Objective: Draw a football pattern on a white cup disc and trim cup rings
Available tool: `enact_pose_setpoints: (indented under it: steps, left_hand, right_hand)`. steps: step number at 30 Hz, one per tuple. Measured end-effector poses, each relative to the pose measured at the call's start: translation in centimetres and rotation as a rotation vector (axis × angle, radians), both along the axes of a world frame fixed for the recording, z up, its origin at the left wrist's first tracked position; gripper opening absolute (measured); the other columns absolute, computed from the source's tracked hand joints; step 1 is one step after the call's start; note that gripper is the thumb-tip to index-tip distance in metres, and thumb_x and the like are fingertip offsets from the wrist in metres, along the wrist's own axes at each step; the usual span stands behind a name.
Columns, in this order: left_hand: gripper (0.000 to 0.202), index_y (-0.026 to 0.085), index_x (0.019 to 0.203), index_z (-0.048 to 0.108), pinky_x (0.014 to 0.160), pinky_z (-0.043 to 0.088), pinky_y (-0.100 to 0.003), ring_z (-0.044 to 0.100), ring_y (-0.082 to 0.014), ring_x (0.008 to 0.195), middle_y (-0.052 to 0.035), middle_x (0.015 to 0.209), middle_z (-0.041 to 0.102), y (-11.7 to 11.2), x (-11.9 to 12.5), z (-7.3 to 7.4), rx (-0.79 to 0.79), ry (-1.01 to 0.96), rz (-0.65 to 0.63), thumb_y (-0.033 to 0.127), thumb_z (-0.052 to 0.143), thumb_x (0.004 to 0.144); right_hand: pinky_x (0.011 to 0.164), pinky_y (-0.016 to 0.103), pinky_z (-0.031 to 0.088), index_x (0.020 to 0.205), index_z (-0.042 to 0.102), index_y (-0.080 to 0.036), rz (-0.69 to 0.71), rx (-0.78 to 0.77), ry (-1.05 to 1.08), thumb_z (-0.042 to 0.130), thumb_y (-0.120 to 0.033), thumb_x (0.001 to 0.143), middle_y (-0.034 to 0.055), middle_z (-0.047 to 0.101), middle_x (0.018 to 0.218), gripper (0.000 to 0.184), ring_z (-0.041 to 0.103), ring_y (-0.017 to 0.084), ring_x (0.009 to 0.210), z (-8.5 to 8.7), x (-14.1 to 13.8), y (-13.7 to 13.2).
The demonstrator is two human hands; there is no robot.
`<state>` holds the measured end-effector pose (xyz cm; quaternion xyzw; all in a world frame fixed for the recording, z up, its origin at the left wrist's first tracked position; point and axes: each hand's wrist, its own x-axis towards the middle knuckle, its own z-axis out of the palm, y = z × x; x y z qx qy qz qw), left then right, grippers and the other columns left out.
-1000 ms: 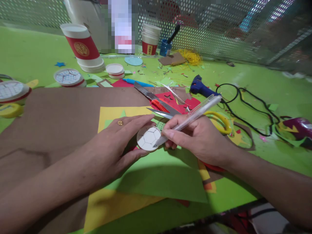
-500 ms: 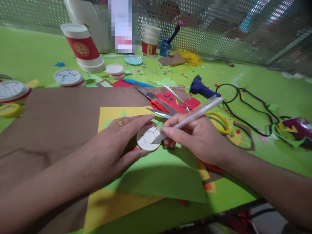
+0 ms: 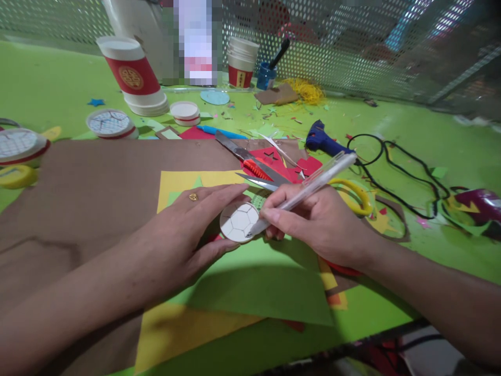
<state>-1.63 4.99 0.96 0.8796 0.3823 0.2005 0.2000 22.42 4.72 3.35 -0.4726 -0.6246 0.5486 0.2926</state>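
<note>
Gripping the pen (image 3: 311, 187): right hand (image 3: 311, 219), fingers closed around it, tip by the disc's (image 3: 235, 220) near right edge.
Holding the disc: left hand (image 3: 188, 222), fingers grasping its left side.
Disc: over green paper (image 3: 254, 287), dark lines on its face.
Scissors (image 3: 259, 180): just beyond the disc.
Paper cup (image 3: 133, 73): well beyond the disc, leftward.

This looks like a place for making crafts. Colored paper (image 3: 258, 290) lies near the green table's (image 3: 47, 68) front edge, with scissors (image 3: 258, 180) close by. Paper scraps (image 3: 270, 130) lie about, and paper cups (image 3: 239, 73) stand near the back edge, by a wall (image 3: 352, 57) with holes.
</note>
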Motion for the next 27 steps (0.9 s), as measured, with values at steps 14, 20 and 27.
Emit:
enact_pose_setpoints:
  steps: [14,20,27]
  left_hand:
    - [0.054,0.024,0.151,0.046,0.106,0.053,-0.044,0.063,-0.0311,0.126,-0.0098,0.144,0.064,-0.16,-0.09,-0.16,0.015,0.016,-0.003,0.04,0.058,0.101]
    - [0.055,0.024,0.15,0.048,0.109,0.052,-0.045,0.062,-0.0315,0.13,-0.0097,0.147,0.063,-0.08,0.0,-0.3,0.017,0.013,0.008,0.046,0.058,0.101]
    - [0.055,0.026,0.153,0.044,0.11,0.052,-0.049,0.062,-0.0342,0.131,-0.012,0.15,0.061,-0.09,-0.02,-0.61,0.045,-0.002,-0.019,0.044,0.056,0.102]
  right_hand:
    - [0.055,0.024,0.047,0.084,0.066,-0.018,0.048,-0.032,0.037,0.066,-0.024,0.091,-0.001,0.066,0.065,0.009,0.058,0.012,0.059,0.14,0.0,0.33]
    - [0.061,0.023,0.053,0.085,0.065,-0.017,-0.007,-0.034,0.19,0.063,-0.024,0.097,-0.0013,0.068,0.067,0.014,0.063,0.011,0.062,-0.12,0.06,0.21]
    - [0.061,0.024,0.051,0.086,0.062,-0.019,-0.028,-0.068,0.28,0.06,-0.031,0.103,-0.0023,0.068,0.065,0.02,0.061,0.011,0.06,-0.48,0.03,0.37]
